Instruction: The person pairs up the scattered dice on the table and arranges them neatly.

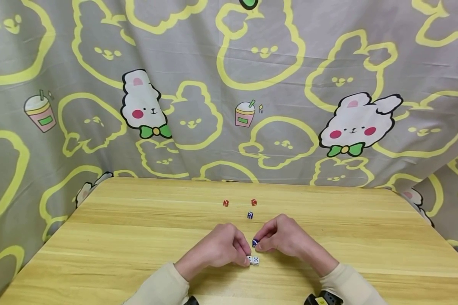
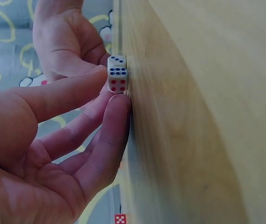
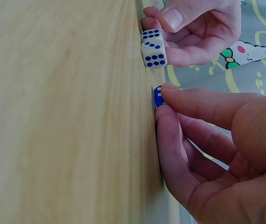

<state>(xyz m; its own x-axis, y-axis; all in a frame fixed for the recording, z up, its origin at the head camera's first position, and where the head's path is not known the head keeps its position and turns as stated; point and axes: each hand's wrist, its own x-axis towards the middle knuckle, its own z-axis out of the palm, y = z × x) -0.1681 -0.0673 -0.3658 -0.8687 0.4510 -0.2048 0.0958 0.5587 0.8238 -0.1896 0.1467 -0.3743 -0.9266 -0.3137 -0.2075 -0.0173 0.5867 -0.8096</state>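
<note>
L hand pinches one white die touching a 2nd white die on the table, R hand grips a blue die just beyond, & w/ hands that close a bump could prob. skew the whites; no brands legible, yellow label by R cuff unreadable.

A pale wood bench, its grain running from left edge to right, has a grey cloth hanging in soft folds behind its far edge. The cloth continues past the left and right edges. Thick yellow animal outlines cover it. Between them are two white rabbits with pink cheeks and green bows, and two pink cups with straws. More printed figures show partly beside both far corners. The light is soft and fairly even.
</note>
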